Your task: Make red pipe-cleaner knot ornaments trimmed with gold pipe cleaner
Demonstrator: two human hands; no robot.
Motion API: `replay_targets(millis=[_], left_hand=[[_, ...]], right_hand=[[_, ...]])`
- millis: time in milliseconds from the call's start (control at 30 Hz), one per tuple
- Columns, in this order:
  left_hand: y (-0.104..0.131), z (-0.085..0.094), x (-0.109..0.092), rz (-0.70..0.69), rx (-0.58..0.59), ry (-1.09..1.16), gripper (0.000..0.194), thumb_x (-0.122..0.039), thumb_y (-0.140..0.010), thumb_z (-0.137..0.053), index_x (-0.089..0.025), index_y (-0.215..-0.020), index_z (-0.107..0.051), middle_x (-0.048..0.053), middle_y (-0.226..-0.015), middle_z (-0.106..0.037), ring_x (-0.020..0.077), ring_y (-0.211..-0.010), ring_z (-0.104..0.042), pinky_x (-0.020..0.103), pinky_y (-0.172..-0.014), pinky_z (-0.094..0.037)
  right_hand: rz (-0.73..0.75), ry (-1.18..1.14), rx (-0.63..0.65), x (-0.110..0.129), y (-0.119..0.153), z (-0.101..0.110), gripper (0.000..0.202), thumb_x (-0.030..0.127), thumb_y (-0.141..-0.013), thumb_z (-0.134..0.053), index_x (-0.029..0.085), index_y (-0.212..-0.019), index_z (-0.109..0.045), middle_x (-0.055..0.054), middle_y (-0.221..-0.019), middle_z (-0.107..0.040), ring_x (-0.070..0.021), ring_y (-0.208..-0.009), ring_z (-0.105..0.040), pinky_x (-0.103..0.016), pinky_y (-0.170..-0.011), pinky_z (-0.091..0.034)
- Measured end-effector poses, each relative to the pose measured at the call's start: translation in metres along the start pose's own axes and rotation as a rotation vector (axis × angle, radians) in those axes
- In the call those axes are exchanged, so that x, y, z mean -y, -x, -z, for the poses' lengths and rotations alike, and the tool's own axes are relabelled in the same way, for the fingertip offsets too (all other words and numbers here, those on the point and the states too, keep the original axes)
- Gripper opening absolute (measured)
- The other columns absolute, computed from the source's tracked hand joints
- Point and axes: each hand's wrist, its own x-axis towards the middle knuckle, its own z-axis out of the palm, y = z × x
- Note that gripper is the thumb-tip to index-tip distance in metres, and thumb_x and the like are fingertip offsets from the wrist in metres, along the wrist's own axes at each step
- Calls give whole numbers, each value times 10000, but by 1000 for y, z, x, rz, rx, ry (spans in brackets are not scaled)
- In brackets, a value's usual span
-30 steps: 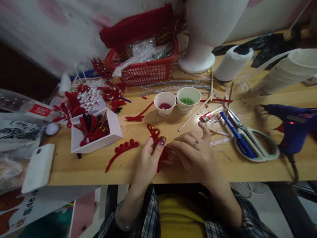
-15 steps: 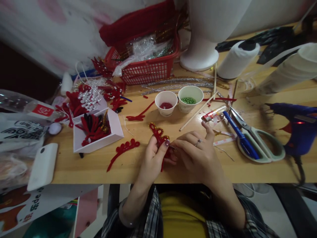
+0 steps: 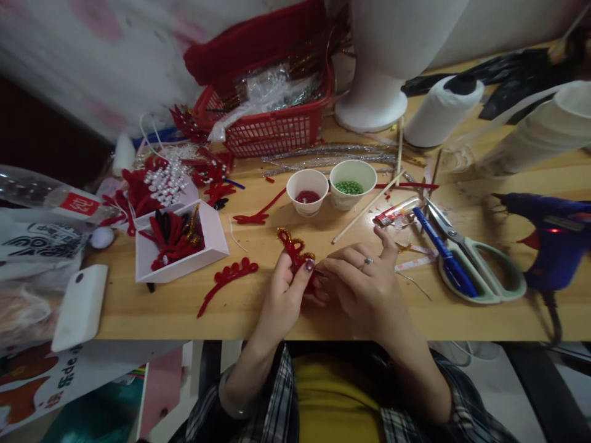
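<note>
My left hand (image 3: 282, 299) pinches a red fuzzy looped piece (image 3: 293, 246) edged with gold trim, near the table's front edge. Close against it on the right is my right hand (image 3: 369, 286), its thumb and forefinger together on something thin and dark at the red piece, too small to name; its little finger is raised. Another red looped strip (image 3: 227, 278) lies to the left of my hands. Beyond them stand a paper cup with red beads (image 3: 308, 192) and a paper cup with green beads (image 3: 352, 184).
A white box (image 3: 189, 263) of red and black pieces and a phone (image 3: 80, 306) are at left. Scissors (image 3: 484, 271), a blue pen (image 3: 446, 252) and a glue gun (image 3: 549, 237) lie at right. A red basket (image 3: 277, 132) stands behind.
The whole view has shifted slightly, with the table items a little further left. Both hands keep nearly the same pose around the red and gold piece.
</note>
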Motion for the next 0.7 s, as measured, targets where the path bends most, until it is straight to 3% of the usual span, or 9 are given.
replay_targets(millis=[267, 400, 467, 567, 700], left_hand=[[1, -5, -4, 71, 36, 77, 318, -504, -834, -683, -220, -904, -559, -29, -631, -664, 162, -510, -675, 234, -432, -533], [-1, 2, 0, 37, -161, -16, 239, -443, -871, -655, -222, -962, -646, 21, -794, -726, 202, -776, -729, 240, -587, -575], [-1, 6, 1, 24, -203, -46, 240, -411, -883, -641, -228, -1037, -661, 24, -830, -734, 219, -854, -723, 251, -631, -577], [0, 5, -2, -18, -141, -130, 229, -438, -915, -591, -220, -934, -656, 16, -779, -719, 201, -764, -709, 249, -603, -561], [3, -3, -9, 14, -30, -166, 350, -548, -935, -508, -234, -781, -530, -40, -523, -613, 134, -427, -589, 202, -403, -462]], right_hand=[[-30, -58, -19, -6, 3, 2, 171, 156, -977, -507, 213, -901, -649, 26, -771, -699, -142, -739, -635, -541, -1139, -204], [-25, -74, -30, -4, 1, 3, 118, 157, -945, -569, 220, -889, -651, 36, -764, -700, -137, -729, -645, -525, -1143, -219], [-20, -71, -37, -4, 0, 3, 98, 157, -930, -594, 225, -887, -650, 41, -759, -700, -135, -722, -644, -517, -1145, -223], [-19, -56, -38, -3, 0, 3, 110, 156, -929, -585, 236, -890, -649, 45, -754, -702, -135, -716, -642, -504, -1140, -238], [2, -20, -44, -3, 0, 3, 96, 162, -934, -591, 223, -885, -646, 40, -730, -697, -139, -686, -631, -519, -1124, -244]])
